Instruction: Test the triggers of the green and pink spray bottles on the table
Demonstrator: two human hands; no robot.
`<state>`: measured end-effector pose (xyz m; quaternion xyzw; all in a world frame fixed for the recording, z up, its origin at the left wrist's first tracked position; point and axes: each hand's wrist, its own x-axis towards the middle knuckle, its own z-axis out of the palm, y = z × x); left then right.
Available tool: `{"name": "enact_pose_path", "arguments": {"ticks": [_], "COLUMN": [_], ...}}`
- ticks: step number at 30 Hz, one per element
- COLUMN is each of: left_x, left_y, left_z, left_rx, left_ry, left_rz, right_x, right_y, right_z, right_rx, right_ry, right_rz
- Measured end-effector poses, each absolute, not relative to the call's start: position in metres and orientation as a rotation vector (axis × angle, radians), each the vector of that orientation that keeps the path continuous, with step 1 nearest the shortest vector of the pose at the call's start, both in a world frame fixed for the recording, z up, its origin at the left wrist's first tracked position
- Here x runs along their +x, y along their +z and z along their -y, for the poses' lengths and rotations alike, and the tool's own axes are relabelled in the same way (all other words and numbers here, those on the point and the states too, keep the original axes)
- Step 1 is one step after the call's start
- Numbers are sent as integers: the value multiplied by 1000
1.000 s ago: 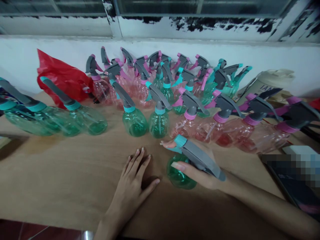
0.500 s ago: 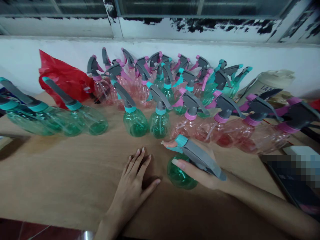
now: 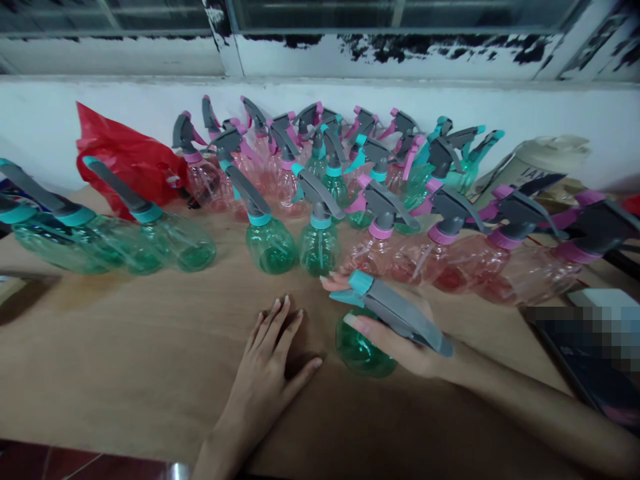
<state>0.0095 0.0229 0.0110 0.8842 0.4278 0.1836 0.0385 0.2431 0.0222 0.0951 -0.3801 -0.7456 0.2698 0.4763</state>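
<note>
My right hand [image 3: 400, 347] is wrapped round the neck of a green spray bottle [image 3: 364, 350] with a grey and turquoise trigger head. The bottle's base is on the wooden table [image 3: 150, 360], and the hand hides its collar. My left hand [image 3: 270, 360] lies on the table to the left of that bottle, fingers stretched out and holding nothing. Just beyond my hands stand two more green spray bottles [image 3: 320, 247] with turquoise collars. To their right is a row of pink spray bottles [image 3: 383, 233].
Many more pink and green spray bottles crowd against the white wall. Several green spray bottles [image 3: 185, 240] stand at the left, near a red plastic bag [image 3: 125, 160]. A pale bag [image 3: 545, 163] sits back right; a dark flat device [image 3: 585, 367] lies at the right edge.
The view has shifted very slightly. Both hands and the green spray bottle keep nearly the same places, with my right hand still gripping the bottle.
</note>
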Motion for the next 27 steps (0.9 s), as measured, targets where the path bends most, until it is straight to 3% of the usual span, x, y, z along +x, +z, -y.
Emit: {"name": "enact_pose_path", "arguments": {"ticks": [9, 27], "left_x": [10, 8], "left_y": [9, 10], "left_z": [-24, -24], "left_rx": [2740, 2740], "left_ry": [564, 575], "left_rz": [-1305, -1287], "right_x": [243, 239], "right_y": [94, 91], "right_z": [-21, -21], "right_rx": [-920, -886], "right_ry": [803, 585], "right_rz": [1782, 1768]}}
